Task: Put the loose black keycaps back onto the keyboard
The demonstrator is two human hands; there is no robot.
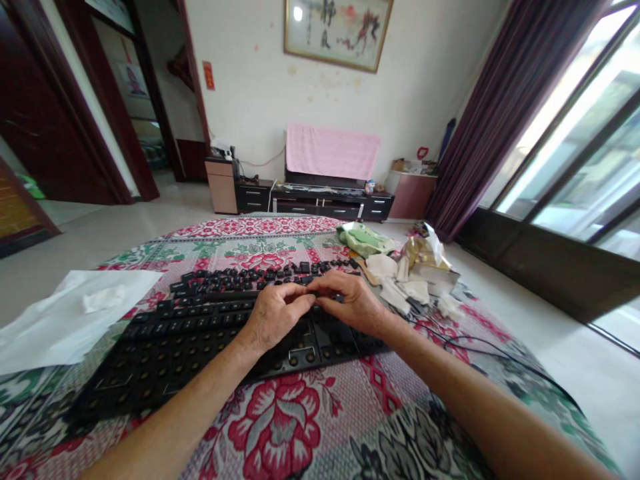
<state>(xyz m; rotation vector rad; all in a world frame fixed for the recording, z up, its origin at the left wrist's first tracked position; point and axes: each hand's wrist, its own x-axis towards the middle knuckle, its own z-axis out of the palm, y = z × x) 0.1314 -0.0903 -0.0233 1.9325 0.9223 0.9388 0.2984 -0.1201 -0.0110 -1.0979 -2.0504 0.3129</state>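
Note:
A black keyboard (165,347) lies on a floral cloth, many of its keycaps taken off so the switch posts show. Loose black keycaps (240,275) lie in rows behind it. My left hand (275,317) and my right hand (350,303) meet over the keyboard's right middle part. Both have their fingers curled and pinched together on a small black keycap (313,293) between them. The keyboard's cable (465,343) runs off to the right.
A white sheet with a crumpled tissue (103,298) lies at the left. Wadded tissues, a green cloth (365,240) and a shiny bag (425,253) sit at the back right. A low TV cabinet (320,200) stands at the wall; glass doors are at right.

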